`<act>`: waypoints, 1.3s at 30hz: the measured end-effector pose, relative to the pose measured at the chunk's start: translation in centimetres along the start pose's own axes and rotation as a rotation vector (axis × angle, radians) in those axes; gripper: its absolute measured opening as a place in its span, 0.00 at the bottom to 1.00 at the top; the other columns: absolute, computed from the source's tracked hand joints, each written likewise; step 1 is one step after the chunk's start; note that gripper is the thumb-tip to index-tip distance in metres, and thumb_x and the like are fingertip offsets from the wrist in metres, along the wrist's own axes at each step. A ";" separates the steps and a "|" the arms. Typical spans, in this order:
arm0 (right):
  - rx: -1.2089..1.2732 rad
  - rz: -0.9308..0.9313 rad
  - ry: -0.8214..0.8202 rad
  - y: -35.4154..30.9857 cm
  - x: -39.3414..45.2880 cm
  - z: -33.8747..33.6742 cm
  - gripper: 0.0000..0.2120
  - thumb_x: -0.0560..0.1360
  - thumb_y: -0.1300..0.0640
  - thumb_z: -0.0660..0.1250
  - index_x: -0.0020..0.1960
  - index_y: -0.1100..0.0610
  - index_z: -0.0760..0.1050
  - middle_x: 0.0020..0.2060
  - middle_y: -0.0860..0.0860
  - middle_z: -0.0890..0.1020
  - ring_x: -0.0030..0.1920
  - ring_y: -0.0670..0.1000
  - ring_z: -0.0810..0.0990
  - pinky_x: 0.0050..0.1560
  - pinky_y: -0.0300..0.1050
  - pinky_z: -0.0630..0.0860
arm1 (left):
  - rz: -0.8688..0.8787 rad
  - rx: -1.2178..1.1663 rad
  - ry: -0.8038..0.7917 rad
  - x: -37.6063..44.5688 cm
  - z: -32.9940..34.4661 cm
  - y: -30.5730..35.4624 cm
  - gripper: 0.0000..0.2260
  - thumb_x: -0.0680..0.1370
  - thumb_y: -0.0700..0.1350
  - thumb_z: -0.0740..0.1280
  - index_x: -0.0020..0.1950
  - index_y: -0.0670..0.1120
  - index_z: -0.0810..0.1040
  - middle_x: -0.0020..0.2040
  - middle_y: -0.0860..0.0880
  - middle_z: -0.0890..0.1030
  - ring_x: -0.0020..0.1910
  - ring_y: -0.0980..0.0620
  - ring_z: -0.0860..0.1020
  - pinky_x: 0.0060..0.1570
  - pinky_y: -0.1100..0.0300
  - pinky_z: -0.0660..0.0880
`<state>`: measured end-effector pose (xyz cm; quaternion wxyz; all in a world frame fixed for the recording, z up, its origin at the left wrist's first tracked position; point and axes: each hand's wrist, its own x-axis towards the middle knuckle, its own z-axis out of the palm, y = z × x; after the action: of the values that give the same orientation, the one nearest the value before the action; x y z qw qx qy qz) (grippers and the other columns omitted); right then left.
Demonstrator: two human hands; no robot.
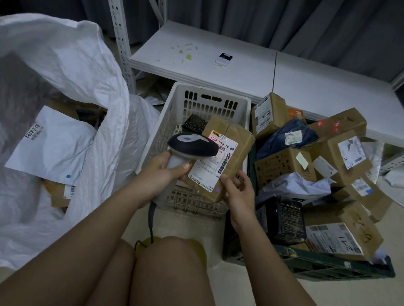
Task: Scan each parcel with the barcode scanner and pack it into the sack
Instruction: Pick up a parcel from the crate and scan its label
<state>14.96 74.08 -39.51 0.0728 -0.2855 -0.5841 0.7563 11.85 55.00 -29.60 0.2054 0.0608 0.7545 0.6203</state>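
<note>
At far left the white sack (pixel 53 61) gapes open, and inside lie a white mailer bag (pixel 53 143) with a printed label and some brown cardboard half hidden beneath it. In the middle stands a white slotted basket (pixel 175 113) holding a dark patterned item at the back. Over this basket the left hand (pixel 165 171) grips the pale handle of the barcode scanner (pixel 191 146), fingers wrapped round it — its dark head sits just above the label of a brown parcel (pixel 233 141). The right hand (pixel 239 191) holds that parcel by its near right corner, thumb on the label face, fingers curled behind. At right a dark green crate (pixel 322 266) is heaped with brown boxes (pixel 342 150), a blue bag and a black packet — piled above its rim.
</note>
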 end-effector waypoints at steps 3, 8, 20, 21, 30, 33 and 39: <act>-0.007 -0.004 -0.016 -0.2 -0.2 0.0 0.22 0.75 0.61 0.71 0.67 0.54 0.70 0.58 0.54 0.81 0.55 0.53 0.82 0.52 0.49 0.80 | 0.011 0.001 -0.010 0.0 0.1 0.0 0.07 0.80 0.40 0.63 0.58 0.43 0.74 0.38 0.56 0.80 0.33 0.67 0.78 0.35 0.75 0.72; -0.013 -0.017 -0.018 -0.5 -0.5 0.1 0.20 0.75 0.61 0.71 0.64 0.51 0.70 0.59 0.54 0.81 0.55 0.52 0.82 0.50 0.46 0.80 | 0.012 -0.010 -0.005 -0.1 0.2 0.0 0.06 0.80 0.39 0.63 0.57 0.43 0.73 0.37 0.54 0.79 0.32 0.66 0.78 0.35 0.74 0.72; -0.112 -0.169 -0.078 -7.6 -6.5 1.9 0.26 0.74 0.58 0.72 0.70 0.56 0.68 0.60 0.57 0.78 0.59 0.55 0.80 0.61 0.58 0.77 | 0.169 -0.116 0.200 -3.6 -2.1 4.3 0.12 0.79 0.41 0.66 0.61 0.47 0.74 0.53 0.50 0.81 0.54 0.51 0.80 0.56 0.56 0.75; -0.135 -0.197 -0.091 -8.7 -7.3 2.3 0.26 0.74 0.57 0.72 0.70 0.56 0.68 0.59 0.55 0.79 0.58 0.54 0.80 0.61 0.59 0.77 | 0.198 -0.129 0.227 -4.3 -2.6 5.0 0.11 0.79 0.41 0.66 0.61 0.47 0.74 0.53 0.50 0.81 0.54 0.51 0.80 0.55 0.57 0.75; -0.341 -0.285 -0.298 -13.6 -14.7 10.3 0.15 0.76 0.56 0.70 0.61 0.54 0.74 0.47 0.48 0.81 0.47 0.49 0.82 0.51 0.48 0.80 | 0.293 -0.260 0.567 -13.8 -11.6 5.9 0.07 0.79 0.44 0.67 0.57 0.48 0.75 0.47 0.53 0.81 0.46 0.57 0.80 0.44 0.63 0.73; -0.481 -0.254 -0.368 -12.3 -15.6 14.4 0.18 0.74 0.52 0.72 0.61 0.56 0.74 0.50 0.51 0.82 0.48 0.50 0.82 0.51 0.47 0.80 | 0.256 -0.270 0.681 -16.5 -15.6 3.6 0.09 0.79 0.45 0.66 0.59 0.48 0.75 0.49 0.51 0.82 0.49 0.55 0.80 0.50 0.59 0.75; -0.722 -0.174 -0.495 -9.8 -13.9 24.6 0.20 0.72 0.48 0.71 0.57 0.59 0.78 0.47 0.52 0.84 0.45 0.51 0.83 0.42 0.45 0.79 | 0.144 -0.282 0.796 -18.7 -21.8 -1.3 0.11 0.79 0.46 0.67 0.61 0.48 0.75 0.48 0.53 0.82 0.52 0.53 0.80 0.49 0.60 0.75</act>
<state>11.50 50.20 -21.83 -0.1105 -0.0528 -0.8323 0.5407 20.61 28.36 -23.29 -0.1394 -0.1594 0.6766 0.7052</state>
